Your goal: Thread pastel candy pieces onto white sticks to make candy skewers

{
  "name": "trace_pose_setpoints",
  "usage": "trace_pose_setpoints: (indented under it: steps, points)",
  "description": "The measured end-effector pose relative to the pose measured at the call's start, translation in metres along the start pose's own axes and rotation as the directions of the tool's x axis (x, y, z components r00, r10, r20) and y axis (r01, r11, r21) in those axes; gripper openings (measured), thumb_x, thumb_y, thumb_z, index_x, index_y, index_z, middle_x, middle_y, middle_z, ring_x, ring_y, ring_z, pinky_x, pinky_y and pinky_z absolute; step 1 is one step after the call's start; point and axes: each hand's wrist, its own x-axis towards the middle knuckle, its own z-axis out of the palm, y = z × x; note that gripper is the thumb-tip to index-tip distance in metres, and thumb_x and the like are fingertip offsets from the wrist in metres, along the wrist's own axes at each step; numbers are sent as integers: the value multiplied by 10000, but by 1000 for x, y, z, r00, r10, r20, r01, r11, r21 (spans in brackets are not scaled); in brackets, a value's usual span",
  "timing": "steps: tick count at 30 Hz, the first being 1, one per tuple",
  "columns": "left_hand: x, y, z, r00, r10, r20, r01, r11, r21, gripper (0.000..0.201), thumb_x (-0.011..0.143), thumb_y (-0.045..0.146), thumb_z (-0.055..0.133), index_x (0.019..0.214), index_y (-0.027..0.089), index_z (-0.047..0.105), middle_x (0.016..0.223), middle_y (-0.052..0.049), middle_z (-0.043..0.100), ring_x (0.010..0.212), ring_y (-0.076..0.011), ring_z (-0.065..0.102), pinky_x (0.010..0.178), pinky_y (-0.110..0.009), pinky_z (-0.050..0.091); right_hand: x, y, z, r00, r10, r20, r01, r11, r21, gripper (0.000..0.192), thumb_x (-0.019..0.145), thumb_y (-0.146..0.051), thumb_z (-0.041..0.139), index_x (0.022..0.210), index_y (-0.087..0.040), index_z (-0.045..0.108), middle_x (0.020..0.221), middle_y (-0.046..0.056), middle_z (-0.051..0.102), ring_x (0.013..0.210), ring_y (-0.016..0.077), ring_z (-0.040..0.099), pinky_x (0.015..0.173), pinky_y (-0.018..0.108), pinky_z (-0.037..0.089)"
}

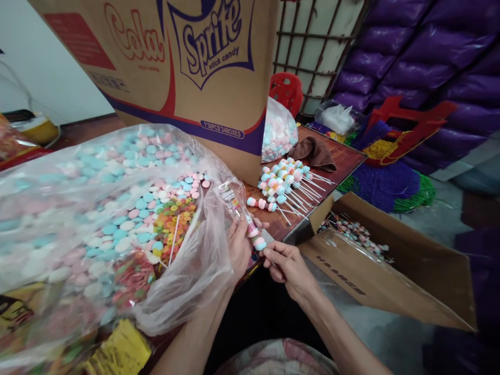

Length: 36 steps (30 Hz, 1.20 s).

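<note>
My left hand [237, 245] grips a narrow clear wrapper [233, 200] with a candy skewer [254, 234] partly inside it. My right hand [288, 268] pinches the lower end of that skewer's stick, just below a pink-and-blue candy. Both hands are at the near edge of the wooden table [344, 156]. A pile of finished candy skewers [283, 183] with white sticks lies on the table beyond my hands.
A large clear bag of pastel candies [97, 219] fills the left. A tall Sprite stick candy carton [187, 57] stands behind it. An open cardboard box [386, 265] with wrapped skewers sits low at right. A smaller candy bag [278, 131], brown cloth [315, 152] and red stool [287, 91] lie farther back.
</note>
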Motion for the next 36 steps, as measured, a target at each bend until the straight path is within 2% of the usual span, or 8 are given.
trace_pose_setpoints:
  steps: [4, 8, 13, 16, 22, 25, 30, 36]
  points:
    - [-7, -4, 1, 994, -82, 75, 82, 997, 4, 357, 790, 488, 774, 854, 159, 651, 875, -82, 712, 899, -226, 709, 787, -327, 555, 7, -8, 7, 998, -62, -22, 63, 997, 43, 270, 697, -378, 759, 671, -155, 610, 551, -34, 568, 344, 15, 276, 371, 192, 108]
    - [-3, 4, -6, 984, -136, 116, 131, 990, 46, 402, 757, 482, 807, 927, 140, 681, 937, -115, 734, 926, -244, 709, 818, -349, 553, 7, -11, 8, 985, -158, -71, 155, 987, -52, 257, 740, -379, 715, 662, -162, 602, 559, -37, 562, 351, 22, 304, 367, 198, 131]
    - [19, 20, -5, 994, 5, -105, -7, 1000, -25, 403, 742, 499, 811, 866, 154, 644, 807, -43, 706, 798, -195, 714, 766, -313, 541, 3, -1, 3, 972, -232, -37, 216, 945, -247, 267, 804, -389, 669, 661, -172, 607, 556, -26, 567, 388, 52, 336, 386, 218, 191]
    - [20, 16, 2, 989, 18, -148, -26, 998, -55, 377, 732, 452, 830, 827, 163, 607, 699, 17, 636, 638, -125, 656, 675, -259, 516, 6, 6, 6, 947, -319, -46, 275, 875, -399, 306, 844, -398, 634, 627, -188, 586, 518, -33, 523, 422, 81, 351, 410, 232, 238]
    - [8, -1, 7, 999, -36, -35, 34, 998, -61, 365, 742, 424, 824, 790, 152, 586, 605, 38, 553, 540, -73, 546, 538, -185, 435, 14, 1, 17, 847, -525, -83, 350, 669, -655, 360, 892, -364, 572, 581, -213, 471, 526, -34, 462, 515, 123, 383, 502, 257, 293]
    - [11, 8, 3, 999, -25, -29, 23, 998, -63, 355, 728, 398, 838, 811, 156, 593, 658, 30, 577, 556, -75, 557, 522, -187, 432, 9, -1, 11, 857, -513, -49, 320, 604, -730, 387, 898, -395, 592, 574, -214, 483, 516, -33, 479, 508, 125, 392, 503, 257, 281]
    - [19, 23, -3, 996, -15, -84, 8, 996, -90, 340, 744, 374, 834, 782, 163, 570, 627, 52, 536, 508, -49, 507, 529, -181, 440, -9, 7, -5, 929, -334, 158, 360, 725, -587, 329, 948, -337, 531, 653, -201, 582, 537, -30, 548, 502, 112, 437, 512, 237, 319]
    - [6, 5, 2, 998, -63, 5, 64, 996, -70, 328, 776, 392, 816, 789, 168, 577, 573, 80, 439, 450, -25, 392, 541, -179, 444, -7, 13, 8, 902, -419, 101, 403, 737, -543, 378, 953, -344, 529, 604, -201, 503, 542, -34, 492, 539, 116, 442, 577, 247, 364]
